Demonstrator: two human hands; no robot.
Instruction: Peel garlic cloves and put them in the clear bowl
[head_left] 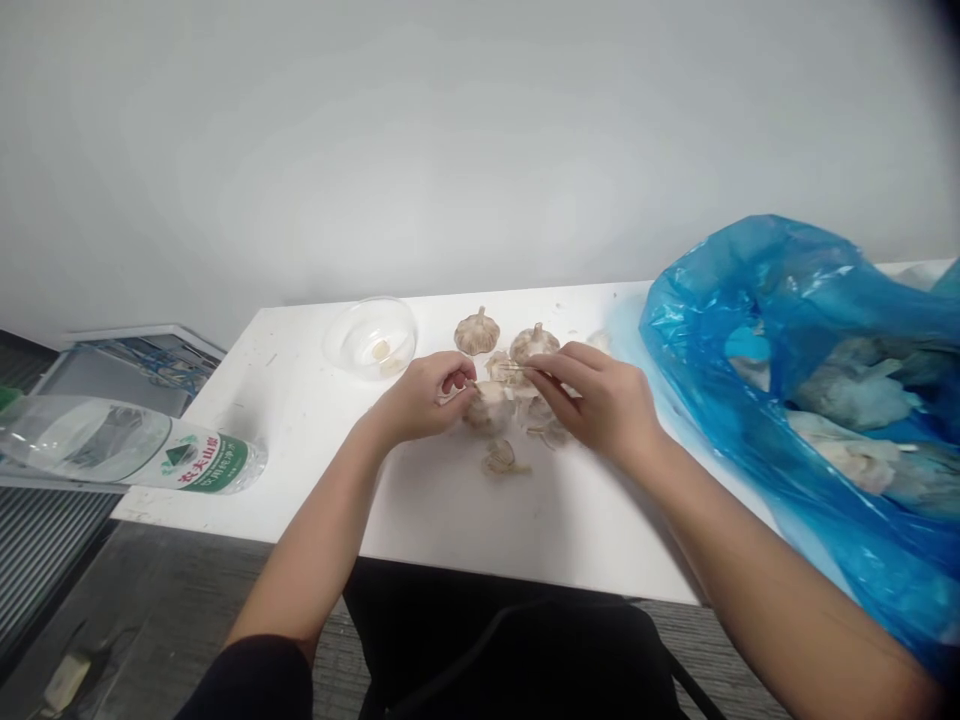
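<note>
Holding a narrow pinch on a pale papery sliver (pixel 511 371) with your right hand (pixel 592 395) and curling your left hand (pixel 420 397) around a garlic bulb (pixel 486 410) over the white table (pixel 442 510), you risk the sliver tearing or the bulb slipping onto the loose skins (pixel 502 459) if you pull hard.

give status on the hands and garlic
Right hand pinching pale sliver over garlic bulb; left hand at same bulb. Two more garlic bulbs just beyond. Blue plastic bag off right, apart from hands.
</note>
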